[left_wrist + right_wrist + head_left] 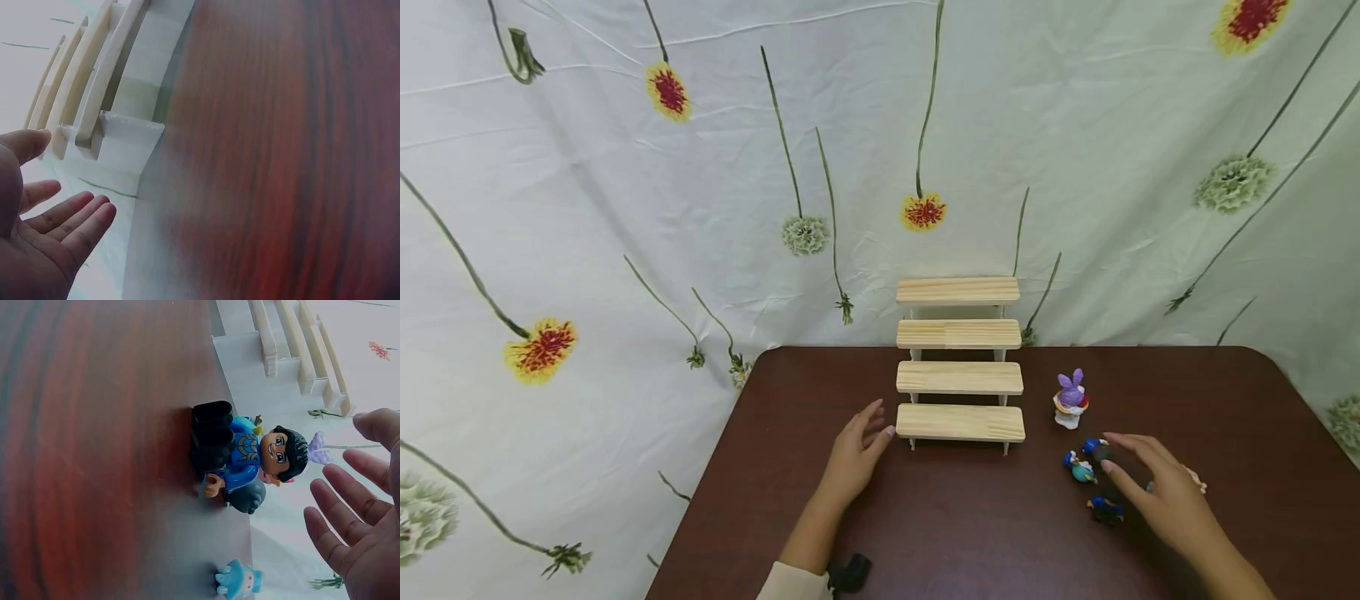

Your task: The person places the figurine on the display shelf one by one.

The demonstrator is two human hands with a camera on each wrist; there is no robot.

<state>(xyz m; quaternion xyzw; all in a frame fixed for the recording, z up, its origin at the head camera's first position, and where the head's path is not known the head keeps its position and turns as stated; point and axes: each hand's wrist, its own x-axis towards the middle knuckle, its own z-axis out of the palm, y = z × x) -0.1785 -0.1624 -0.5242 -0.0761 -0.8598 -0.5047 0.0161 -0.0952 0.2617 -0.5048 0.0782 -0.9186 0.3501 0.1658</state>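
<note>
My left hand is just left of the lowest step of a four-tier wooden display stand, with nothing in its relaxed fingers. Over the right side of the table, my right hand has thumb and fingers spread and empty, close to a group of small toy figures. Among them are a toy man with black hair, blue top and black legs, a blue-and-teal figure, and a blue-and-grey figure. A purple-eared rabbit figure stands upright behind them. A light-blue figure sits lower in the right wrist view.
The dark brown wooden table ends at the back against a white cloth printed with flowers. Part of a pale figure shows beyond my right hand. A black object is beside my left sleeve.
</note>
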